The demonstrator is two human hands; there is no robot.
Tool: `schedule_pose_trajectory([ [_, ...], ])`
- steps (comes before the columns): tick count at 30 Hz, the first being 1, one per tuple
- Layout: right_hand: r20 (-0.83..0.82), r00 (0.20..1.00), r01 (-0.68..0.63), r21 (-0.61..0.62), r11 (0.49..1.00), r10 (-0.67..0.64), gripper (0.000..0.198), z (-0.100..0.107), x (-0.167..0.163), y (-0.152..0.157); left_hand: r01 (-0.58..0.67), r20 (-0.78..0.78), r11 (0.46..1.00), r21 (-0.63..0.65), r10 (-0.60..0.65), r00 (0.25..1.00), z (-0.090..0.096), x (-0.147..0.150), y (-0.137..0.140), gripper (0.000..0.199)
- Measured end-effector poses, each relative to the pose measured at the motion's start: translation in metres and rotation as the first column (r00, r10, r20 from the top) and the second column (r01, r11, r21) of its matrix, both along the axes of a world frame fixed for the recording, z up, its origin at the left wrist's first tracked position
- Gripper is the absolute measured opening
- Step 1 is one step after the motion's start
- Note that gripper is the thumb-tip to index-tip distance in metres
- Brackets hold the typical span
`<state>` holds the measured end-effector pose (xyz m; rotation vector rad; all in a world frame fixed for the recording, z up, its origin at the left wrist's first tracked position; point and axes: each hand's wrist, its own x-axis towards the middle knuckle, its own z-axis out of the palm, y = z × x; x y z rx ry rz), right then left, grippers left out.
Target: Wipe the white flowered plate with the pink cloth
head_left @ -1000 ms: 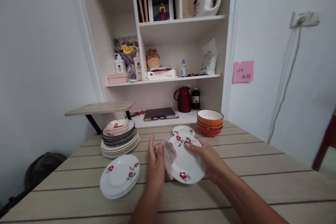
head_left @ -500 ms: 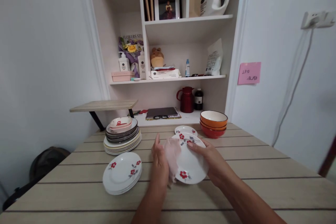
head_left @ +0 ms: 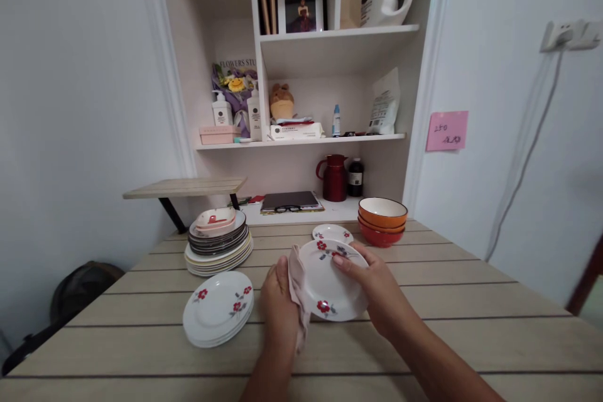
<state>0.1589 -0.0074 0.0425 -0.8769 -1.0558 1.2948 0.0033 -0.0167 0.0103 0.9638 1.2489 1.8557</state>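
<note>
A white plate with red flowers [head_left: 332, 282] is tilted up above the table, gripped at its right edge by my right hand [head_left: 379, 282], the thumb lying on its face. My left hand [head_left: 281, 298] is closed around a pale pink cloth [head_left: 298, 286], pressed against the plate's left edge; some of its fingers are hidden behind the cloth. To the left lies a short stack of matching flowered plates [head_left: 219, 308]. Another flowered plate [head_left: 330, 232] rests on the table behind the held one and is partly covered by it.
A taller stack of plates [head_left: 219, 251] with small dishes on top stands at the back left, near a raised wooden shelf [head_left: 186, 187]. Orange and red bowls [head_left: 382, 223] are stacked at the back right. Behind the table are a red jug [head_left: 334, 179] and a dark laptop [head_left: 289, 201].
My left hand has turned and moved slightly down and left, drawing the cloth from the plate's face to its left edge. The plate has shifted a little up and left.
</note>
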Motion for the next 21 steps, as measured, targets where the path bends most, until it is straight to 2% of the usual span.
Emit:
schedule_pose_trajectory([
  [2, 0.007, 1.000, 0.019, -0.005, 1.000, -0.019, 0.055, -0.001, 0.002, 0.002, 0.161, 0.078, 0.987, -0.003, -0.160, 0.984, 0.000, 0.002, 0.001, 0.044],
  [4, 0.028, 0.999, 0.030, 0.035, 0.999, -0.031, 0.049, -0.001, 0.005, 0.005, 0.264, 0.133, 0.964, 0.026, -0.265, 0.955, 0.003, 0.004, 0.000, 0.044],
  [8, 0.129, 0.984, 0.096, 0.173, 0.980, -0.119, 0.037, 0.000, 0.008, 0.007, 0.416, 0.266, 0.908, 0.060, -0.416, 0.870, 0.010, 0.007, -0.005, 0.050],
  [11, 0.216, 0.949, 0.168, 0.274, 0.947, -0.231, 0.031, 0.002, 0.009, 0.006, 0.505, 0.300, 0.847, 0.166, -0.531, 0.793, 0.012, 0.011, -0.010, 0.067],
  [13, 0.261, 0.928, 0.180, 0.316, 0.932, -0.267, 0.028, 0.003, 0.009, 0.005, 0.486, 0.299, 0.853, 0.190, -0.522, 0.799, 0.011, 0.013, -0.009, 0.070],
  [16, 0.273, 0.922, 0.192, 0.293, 0.937, -0.274, 0.027, 0.003, 0.010, 0.006, 0.388, 0.391, 0.911, 0.138, -0.410, 0.824, 0.007, 0.009, -0.001, 0.050],
  [18, 0.268, 0.918, 0.225, 0.257, 0.940, -0.293, 0.029, 0.002, 0.012, 0.008, 0.316, 0.498, 0.935, 0.157, -0.352, 0.792, 0.006, 0.003, 0.006, 0.036],
  [21, 0.275, 0.915, 0.242, 0.216, 0.946, -0.297, 0.031, 0.000, 0.015, 0.014, 0.165, 0.572, 0.968, 0.187, -0.244, 0.783, 0.008, -0.006, 0.011, 0.032],
])
